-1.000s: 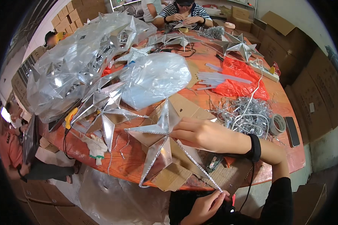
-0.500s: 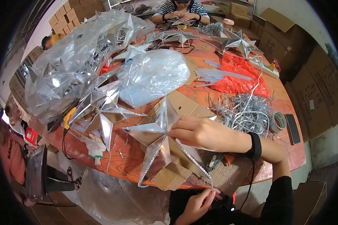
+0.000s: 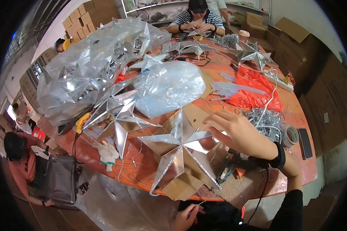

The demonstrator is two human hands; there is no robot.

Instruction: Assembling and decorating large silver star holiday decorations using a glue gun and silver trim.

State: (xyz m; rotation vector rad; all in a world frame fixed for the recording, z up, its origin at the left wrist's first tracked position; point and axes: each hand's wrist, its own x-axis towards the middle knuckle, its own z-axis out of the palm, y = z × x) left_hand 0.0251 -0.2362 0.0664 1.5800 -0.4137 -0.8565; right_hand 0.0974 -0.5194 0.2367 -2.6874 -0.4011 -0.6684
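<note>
A silver five-pointed star lies on cardboard at the table's near edge, with sparkly trim along its ridges. Above its right side hovers my right hand, fingers curved and apart, with nothing visible in them. Below the table edge, my left hand pinches a thin pale strand; what exactly it is, I cannot make out. More silver stars lie to the left. A dark tool with an orange part rests on the cardboard under my right forearm.
Bagged stars and a plastic bag fill the left. At right are a red bag, tinsel, tape and a phone. A yellow-handled tool lies left. One co-worker works opposite; another holds a grey bin.
My right hand has lifted off the star and its fingers have spread. My left hand has moved away from the star's lower right tip. The whole view has shifted slightly.
</note>
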